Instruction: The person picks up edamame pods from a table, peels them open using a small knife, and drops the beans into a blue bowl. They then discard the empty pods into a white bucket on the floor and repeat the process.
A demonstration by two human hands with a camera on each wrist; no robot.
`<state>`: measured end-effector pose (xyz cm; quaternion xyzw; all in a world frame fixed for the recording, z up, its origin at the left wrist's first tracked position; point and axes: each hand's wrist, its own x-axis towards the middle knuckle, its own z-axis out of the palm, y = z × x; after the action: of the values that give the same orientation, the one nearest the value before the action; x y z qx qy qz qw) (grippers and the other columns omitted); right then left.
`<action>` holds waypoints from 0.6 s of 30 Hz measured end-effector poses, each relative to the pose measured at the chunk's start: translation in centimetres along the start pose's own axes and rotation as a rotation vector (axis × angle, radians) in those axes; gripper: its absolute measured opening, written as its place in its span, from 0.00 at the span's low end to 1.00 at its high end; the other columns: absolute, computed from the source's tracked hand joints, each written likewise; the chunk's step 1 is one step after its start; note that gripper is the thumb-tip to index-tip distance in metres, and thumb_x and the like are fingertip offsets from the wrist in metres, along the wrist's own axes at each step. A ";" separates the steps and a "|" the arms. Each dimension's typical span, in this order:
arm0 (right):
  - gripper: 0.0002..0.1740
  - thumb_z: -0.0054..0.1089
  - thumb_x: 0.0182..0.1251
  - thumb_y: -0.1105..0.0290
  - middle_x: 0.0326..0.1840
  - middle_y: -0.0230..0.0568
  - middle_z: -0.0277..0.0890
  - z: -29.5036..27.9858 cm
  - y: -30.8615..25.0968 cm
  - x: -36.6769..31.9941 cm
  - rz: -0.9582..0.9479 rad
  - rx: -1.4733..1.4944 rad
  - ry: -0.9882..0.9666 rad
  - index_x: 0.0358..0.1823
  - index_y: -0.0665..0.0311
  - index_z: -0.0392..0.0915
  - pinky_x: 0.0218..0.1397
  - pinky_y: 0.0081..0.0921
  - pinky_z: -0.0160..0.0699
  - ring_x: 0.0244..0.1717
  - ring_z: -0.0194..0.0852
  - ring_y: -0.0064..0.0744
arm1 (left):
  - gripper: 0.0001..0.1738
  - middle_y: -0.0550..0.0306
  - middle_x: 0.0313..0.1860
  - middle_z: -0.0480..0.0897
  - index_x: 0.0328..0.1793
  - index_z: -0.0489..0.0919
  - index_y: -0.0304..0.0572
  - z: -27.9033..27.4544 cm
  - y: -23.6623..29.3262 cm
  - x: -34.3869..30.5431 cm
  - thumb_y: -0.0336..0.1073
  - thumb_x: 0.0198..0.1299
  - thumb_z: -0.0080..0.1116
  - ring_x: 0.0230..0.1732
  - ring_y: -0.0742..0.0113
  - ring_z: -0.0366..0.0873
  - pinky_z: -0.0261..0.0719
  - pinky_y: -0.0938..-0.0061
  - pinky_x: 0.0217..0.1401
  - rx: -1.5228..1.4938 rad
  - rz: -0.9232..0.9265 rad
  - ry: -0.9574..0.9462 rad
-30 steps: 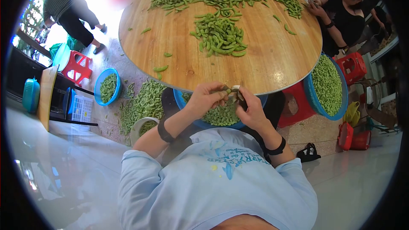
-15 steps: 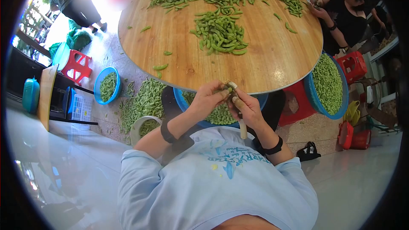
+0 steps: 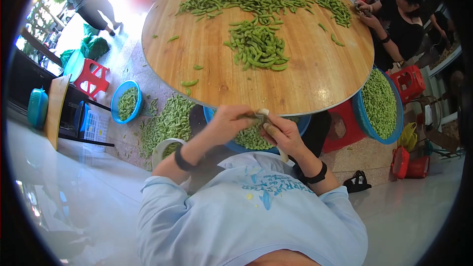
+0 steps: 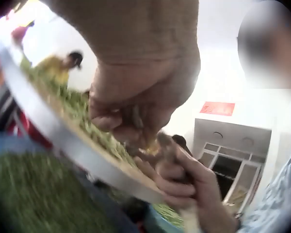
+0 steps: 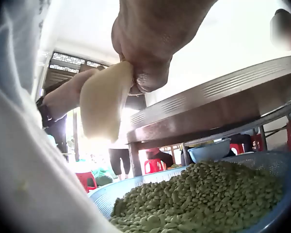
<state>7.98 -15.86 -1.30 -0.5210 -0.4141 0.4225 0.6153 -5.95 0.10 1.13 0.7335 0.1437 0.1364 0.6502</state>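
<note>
My left hand (image 3: 231,120) is curled just past the near table edge, its fingertips meeting those of my right hand (image 3: 286,135). Between the left fingers, in the left wrist view, shows a small pale-green piece (image 4: 137,116), too blurred to name. The right hand grips a cream-coloured strip (image 5: 104,102), whose loose end hangs below the palm. A white bit (image 3: 263,112) shows at the meeting fingertips. Directly below both hands, a blue basin (image 5: 276,167) holds shelled green beans (image 5: 199,196). Green bean pods (image 3: 256,47) lie heaped on the round wooden table (image 3: 197,49).
More pods (image 3: 170,120) cover the floor at left, beside a white bucket (image 3: 160,152) and a blue basin (image 3: 116,113) of pods. To the right, another blue basin (image 3: 399,130) of shelled beans stands near red stools (image 3: 340,128). Across the table sits a person in black (image 3: 401,29).
The left hand has shifted slightly left and blurs with motion. The pale strip came into view below the right palm and still hangs there. At far left, a walking person has changed position.
</note>
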 end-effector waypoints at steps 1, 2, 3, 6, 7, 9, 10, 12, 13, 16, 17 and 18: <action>0.16 0.44 0.72 0.74 0.26 0.30 0.69 -0.1 -0.2 -0.1 0.049 0.031 -0.016 0.58 0.66 0.70 0.19 0.11 0.57 0.19 0.61 0.13 | 0.07 0.56 0.28 0.80 0.41 0.80 0.38 -1.7 1.2 -0.5 0.27 0.55 0.58 0.27 0.65 0.75 0.73 0.71 0.32 0.480 0.128 -0.009; 0.16 0.44 0.72 0.74 0.26 0.30 0.69 -0.5 -0.3 0.0 0.049 0.035 -0.013 0.58 0.66 0.70 0.19 0.11 0.57 0.19 0.61 0.13 | 0.09 0.53 0.31 0.80 0.43 0.79 0.39 -3.6 2.1 -1.0 0.28 0.55 0.57 0.30 0.59 0.77 0.74 0.66 0.35 0.854 0.166 0.095; 0.15 0.44 0.72 0.74 0.28 0.32 0.70 -1.3 -0.3 0.5 0.038 0.090 0.129 0.58 0.66 0.69 0.19 0.12 0.59 0.19 0.61 0.13 | 0.10 0.49 0.33 0.80 0.44 0.79 0.40 -5.2 2.8 -1.1 0.30 0.55 0.57 0.34 0.52 0.78 0.75 0.60 0.39 1.231 0.207 0.201; 0.16 0.43 0.72 0.73 0.33 0.35 0.72 -4.0 0.7 2.8 -0.040 0.105 0.261 0.60 0.67 0.65 0.19 0.13 0.61 0.19 0.61 0.15 | 0.12 0.48 0.37 0.80 0.47 0.78 0.40 -7.1 4.4 0.3 0.33 0.57 0.56 0.41 0.47 0.78 0.73 0.56 0.43 1.539 0.416 0.376; 0.15 0.42 0.73 0.73 0.34 0.35 0.72 -4.1 0.8 3.5 -0.051 0.172 0.295 0.58 0.66 0.66 0.19 0.12 0.62 0.20 0.63 0.15 | 0.12 0.48 0.37 0.80 0.47 0.78 0.40 -7.1 4.2 1.6 0.33 0.57 0.56 0.41 0.47 0.78 0.73 0.56 0.43 1.543 0.421 0.378; 0.11 0.41 0.74 0.72 0.32 0.33 0.71 -3.5 0.9 4.2 -0.023 0.203 0.328 0.52 0.67 0.69 0.20 0.12 0.62 0.21 0.64 0.15 | 0.14 0.44 0.40 0.78 0.49 0.77 0.39 -5.8 2.5 5.5 0.36 0.58 0.56 0.41 0.43 0.76 0.73 0.55 0.43 1.007 0.343 0.152; 0.11 0.41 0.74 0.72 0.32 0.33 0.71 -3.3 0.9 4.3 -0.021 0.195 0.325 0.52 0.67 0.69 0.20 0.12 0.62 0.21 0.64 0.15 | 0.14 0.44 0.39 0.77 0.48 0.76 0.39 -4.8 1.8 7.4 0.36 0.58 0.56 0.40 0.42 0.76 0.73 0.55 0.43 0.967 0.372 0.133; 0.10 0.41 0.74 0.72 0.31 0.33 0.71 -3.2 1.0 4.3 -0.057 0.044 0.306 0.49 0.67 0.69 0.21 0.12 0.63 0.22 0.64 0.15 | 0.14 0.43 0.39 0.75 0.47 0.76 0.39 -3.0 0.6 10.5 0.37 0.58 0.56 0.39 0.42 0.75 0.73 0.55 0.43 0.915 0.399 0.127; 0.09 0.41 0.74 0.72 0.30 0.33 0.71 -3.2 0.8 4.3 -0.051 0.022 0.321 0.47 0.67 0.69 0.21 0.14 0.64 0.21 0.64 0.16 | 0.13 0.42 0.37 0.75 0.47 0.76 0.38 -2.4 0.1 11.5 0.37 0.58 0.56 0.38 0.41 0.75 0.73 0.55 0.42 0.939 0.381 0.128; 0.10 0.41 0.74 0.71 0.30 0.34 0.70 -4.0 1.4 4.0 -0.054 -0.022 0.242 0.49 0.67 0.69 0.20 0.15 0.64 0.21 0.64 0.16 | 0.12 0.42 0.34 0.76 0.45 0.77 0.37 -2.9 -2.2 13.3 0.36 0.58 0.57 0.37 0.39 0.75 0.73 0.55 0.40 1.028 0.382 0.147; 0.10 0.41 0.74 0.71 0.30 0.34 0.70 -4.1 1.3 4.0 -0.057 -0.020 0.237 0.49 0.67 0.69 0.20 0.15 0.64 0.21 0.64 0.16 | 0.12 0.41 0.31 0.78 0.44 0.77 0.37 -3.3 -2.9 13.7 0.36 0.57 0.57 0.36 0.38 0.75 0.74 0.55 0.39 1.098 0.407 0.159; 0.11 0.41 0.74 0.70 0.30 0.34 0.70 -4.0 1.3 4.0 -0.058 0.057 0.244 0.51 0.67 0.69 0.20 0.16 0.64 0.21 0.64 0.17 | 0.12 0.41 0.31 0.78 0.44 0.77 0.37 -3.6 -2.4 13.4 0.36 0.57 0.57 0.36 0.38 0.75 0.74 0.55 0.39 1.106 0.407 0.157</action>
<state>12.85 -13.03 -2.79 -0.5388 -0.3388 0.3494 0.6876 4.89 8.87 -0.70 0.9638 0.0977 0.2172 0.1198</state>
